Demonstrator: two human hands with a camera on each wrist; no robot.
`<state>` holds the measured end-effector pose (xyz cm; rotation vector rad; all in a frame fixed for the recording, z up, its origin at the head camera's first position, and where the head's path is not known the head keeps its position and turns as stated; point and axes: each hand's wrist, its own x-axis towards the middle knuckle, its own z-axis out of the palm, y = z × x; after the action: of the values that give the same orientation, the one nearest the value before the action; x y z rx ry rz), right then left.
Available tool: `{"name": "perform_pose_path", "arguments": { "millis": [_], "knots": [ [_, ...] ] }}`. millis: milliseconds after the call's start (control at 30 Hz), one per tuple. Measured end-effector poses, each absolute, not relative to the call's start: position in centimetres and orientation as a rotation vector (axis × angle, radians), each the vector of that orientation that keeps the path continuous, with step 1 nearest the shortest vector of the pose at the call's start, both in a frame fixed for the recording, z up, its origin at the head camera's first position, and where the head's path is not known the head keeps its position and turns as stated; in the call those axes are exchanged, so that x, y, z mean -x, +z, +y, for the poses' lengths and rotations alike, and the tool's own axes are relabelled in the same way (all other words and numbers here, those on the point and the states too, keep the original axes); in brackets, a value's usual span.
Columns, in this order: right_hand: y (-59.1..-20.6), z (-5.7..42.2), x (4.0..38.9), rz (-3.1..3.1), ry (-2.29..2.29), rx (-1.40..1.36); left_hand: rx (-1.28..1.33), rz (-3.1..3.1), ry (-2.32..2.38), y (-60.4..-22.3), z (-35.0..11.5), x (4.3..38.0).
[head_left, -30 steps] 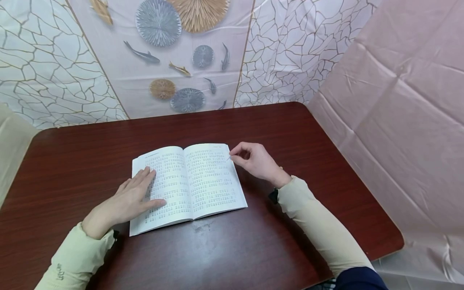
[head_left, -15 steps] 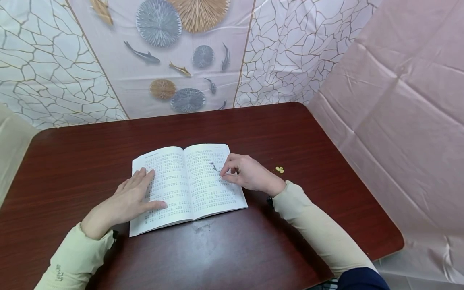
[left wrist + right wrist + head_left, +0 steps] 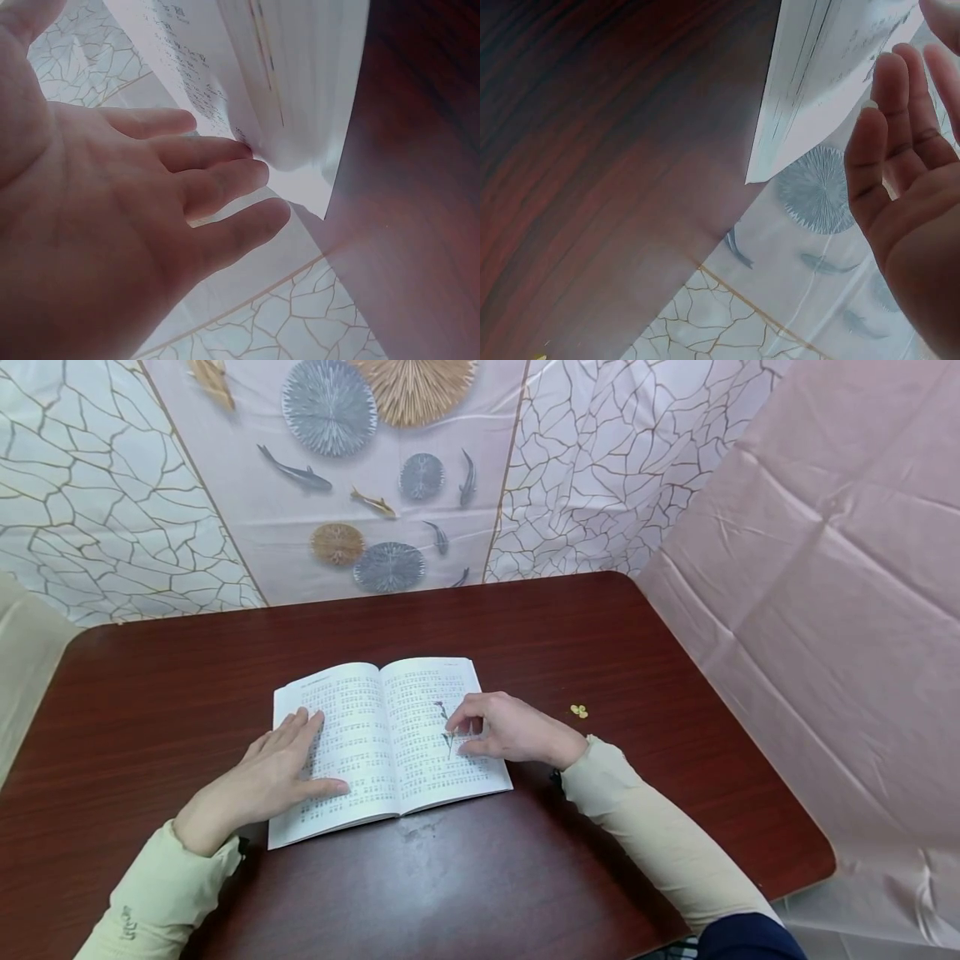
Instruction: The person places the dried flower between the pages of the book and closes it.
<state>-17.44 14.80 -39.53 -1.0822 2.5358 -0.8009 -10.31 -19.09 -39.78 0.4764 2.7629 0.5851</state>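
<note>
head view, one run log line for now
left hand: on left page | right hand: by sprig, right page | yellow piece: on table

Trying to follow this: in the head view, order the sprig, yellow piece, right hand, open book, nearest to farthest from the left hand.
1. Open book, under the left hand.
2. Sprig, on the book's right.
3. Right hand, right of the sprig.
4. Yellow piece, farthest right.
</note>
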Motion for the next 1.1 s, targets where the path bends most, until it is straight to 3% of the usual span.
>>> {"name": "perform_pose_path", "arguments": {
  "millis": [267,500,800,1100],
  "knots": [
    [-38.7,16.7,18.2,2.651,-0.915,0.962,-0.399,2.75,0.596,-39.6,-19.1,10.5],
    [-37.7,20.4,19.4,2.783,-1.027,0.686,-0.364,2.749,0.57,-39.8,-18.6,10.6],
    [-38.8,26.0,21.0,2.833,-0.853,0.278,-0.382,2.752,0.565,-40.0,-18.2,10.6],
    [-39.4,28.5,21.0,2.794,-0.711,0.148,-0.377,2.743,0.587,-40.1,-18.1,10.7]
  ]
}}
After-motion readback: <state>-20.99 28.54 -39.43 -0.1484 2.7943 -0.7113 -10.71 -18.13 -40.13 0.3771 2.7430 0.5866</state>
